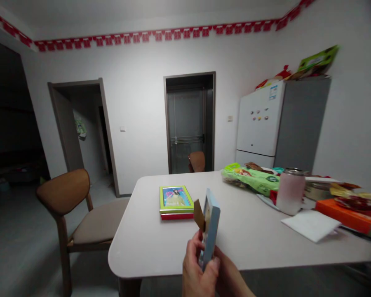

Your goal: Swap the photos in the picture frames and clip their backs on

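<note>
Nearly edge-on, a pale-blue frame (212, 229) with brown flap (199, 215).

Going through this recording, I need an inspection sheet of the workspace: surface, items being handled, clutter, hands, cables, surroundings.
Surface: pale table with rounded corners.
Job's things: light blue frame held above the table, seen nearly edge-on, with a brown flap angled out from it; green-bordered picture frame lying picture-up on a red-edged item.
Clutter: green bag, pinkish jar, white sheet and orange box, all at the table's right side.
Left hand: gripping the blue frame's lower part.
Right hand: behind the frame, fingers mostly hidden.
Cables: nothing seen on the table.
Surroundings: brown chair at left; refrigerator beyond, at right.
</note>
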The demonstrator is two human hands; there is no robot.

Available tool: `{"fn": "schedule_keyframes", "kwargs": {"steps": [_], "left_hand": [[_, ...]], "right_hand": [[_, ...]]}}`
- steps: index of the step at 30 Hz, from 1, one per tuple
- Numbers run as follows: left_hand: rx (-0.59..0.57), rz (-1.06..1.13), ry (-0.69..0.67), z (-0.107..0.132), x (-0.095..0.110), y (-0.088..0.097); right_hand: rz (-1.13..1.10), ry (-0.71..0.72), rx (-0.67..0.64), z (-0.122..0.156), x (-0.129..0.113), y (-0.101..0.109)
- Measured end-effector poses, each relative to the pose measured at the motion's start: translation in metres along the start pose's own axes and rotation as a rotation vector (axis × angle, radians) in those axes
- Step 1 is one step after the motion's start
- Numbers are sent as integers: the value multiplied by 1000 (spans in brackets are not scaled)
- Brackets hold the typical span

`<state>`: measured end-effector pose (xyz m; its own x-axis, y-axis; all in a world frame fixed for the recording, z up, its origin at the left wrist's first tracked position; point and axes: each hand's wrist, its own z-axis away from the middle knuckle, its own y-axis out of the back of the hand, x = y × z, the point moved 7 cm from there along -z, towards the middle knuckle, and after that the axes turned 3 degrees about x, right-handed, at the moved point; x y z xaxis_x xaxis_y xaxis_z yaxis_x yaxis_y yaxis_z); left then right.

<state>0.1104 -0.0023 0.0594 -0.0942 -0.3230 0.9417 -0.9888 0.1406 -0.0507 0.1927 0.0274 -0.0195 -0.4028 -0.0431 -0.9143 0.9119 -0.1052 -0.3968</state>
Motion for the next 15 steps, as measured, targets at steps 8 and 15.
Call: {"fn": "schedule_keyframes", "kwargs": {"steps": [8,15], "left_hand": [[76,483,168,-43,-25,-28],[-5,513,456,-29,-71,-69]], "right_hand": [[203,216,451,-15,-65,103],[338,158,318,-36,-105,156]]}}
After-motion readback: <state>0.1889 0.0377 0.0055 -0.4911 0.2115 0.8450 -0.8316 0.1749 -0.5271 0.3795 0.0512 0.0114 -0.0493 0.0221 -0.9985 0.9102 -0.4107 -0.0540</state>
